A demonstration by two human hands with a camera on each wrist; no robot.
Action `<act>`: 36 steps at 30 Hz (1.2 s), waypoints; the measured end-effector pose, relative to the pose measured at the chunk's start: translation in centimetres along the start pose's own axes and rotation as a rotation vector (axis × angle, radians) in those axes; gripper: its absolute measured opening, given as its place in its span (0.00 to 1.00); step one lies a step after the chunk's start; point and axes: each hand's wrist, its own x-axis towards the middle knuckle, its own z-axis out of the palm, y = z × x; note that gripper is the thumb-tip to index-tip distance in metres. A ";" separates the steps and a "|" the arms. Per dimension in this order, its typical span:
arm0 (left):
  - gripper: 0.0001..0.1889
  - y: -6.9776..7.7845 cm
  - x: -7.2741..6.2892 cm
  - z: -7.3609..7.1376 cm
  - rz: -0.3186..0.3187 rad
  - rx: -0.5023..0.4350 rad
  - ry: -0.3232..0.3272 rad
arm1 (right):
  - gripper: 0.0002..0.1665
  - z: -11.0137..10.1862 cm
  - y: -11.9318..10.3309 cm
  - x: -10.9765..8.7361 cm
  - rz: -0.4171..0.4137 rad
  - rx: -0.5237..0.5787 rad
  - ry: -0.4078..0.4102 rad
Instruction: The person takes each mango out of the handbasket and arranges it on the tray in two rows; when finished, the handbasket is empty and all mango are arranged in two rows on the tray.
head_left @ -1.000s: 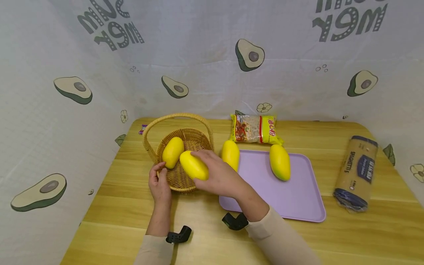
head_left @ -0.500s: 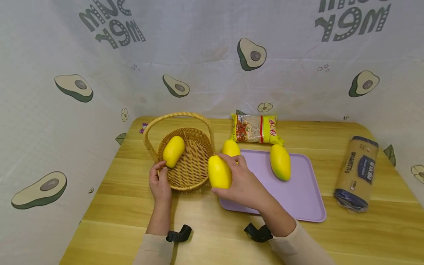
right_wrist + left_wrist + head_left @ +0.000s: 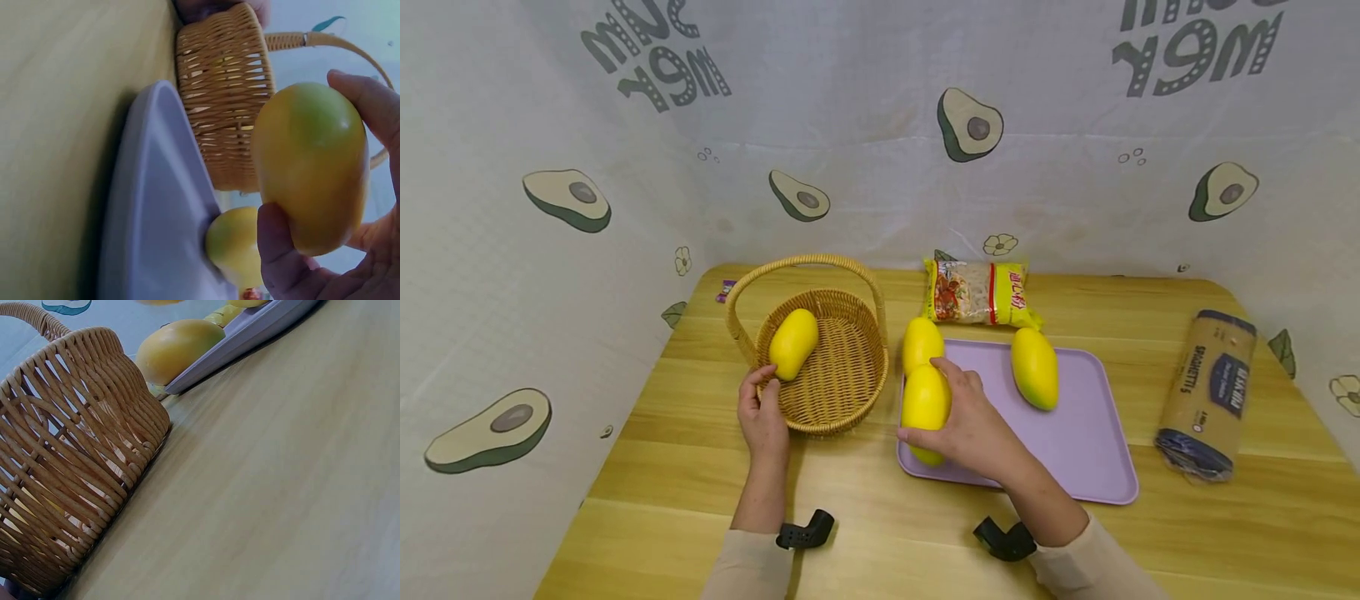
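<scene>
In the head view my right hand holds a yellow mango over the left side of the lilac tray. Thumb and fingers grip its sides; the right wrist view shows the same mango with a greenish end, raised above the tray. A second mango lies at the tray's back left, and another mango at its back right. My left hand grips the near left rim of a wicker basket. Inside that basket, on its left, lies one mango.
Behind the tray lies a yellow-ended food packet. A spaghetti pack rests at the right. The basket's arched handle stands upright. A small purple wrapper is at the back left, near the curtain.
My right hand has carried the mango from over the basket rightward to above the tray's left side. My left hand has stayed at the basket's rim.
</scene>
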 end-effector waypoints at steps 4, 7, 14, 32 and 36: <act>0.13 -0.1 0.0 -0.1 -0.006 -0.001 -0.005 | 0.68 0.6 0.5 0.3 0.027 0.007 -0.037; 0.13 -0.2 0.0 -0.1 -0.008 0.006 -0.009 | 0.68 0.9 0.7 0.4 0.029 0.000 -0.047; 0.13 -0.2 0.1 0.0 0.009 0.007 0.015 | 0.66 1.3 1.3 0.7 0.018 -0.045 -0.039; 0.13 -0.1 0.0 0.1 0.011 0.004 0.008 | 0.62 1.9 1.2 0.4 0.033 -0.134 -0.034; 0.13 -0.1 0.0 0.1 0.009 0.006 0.006 | 0.58 2.0 1.2 0.4 0.030 -0.144 -0.033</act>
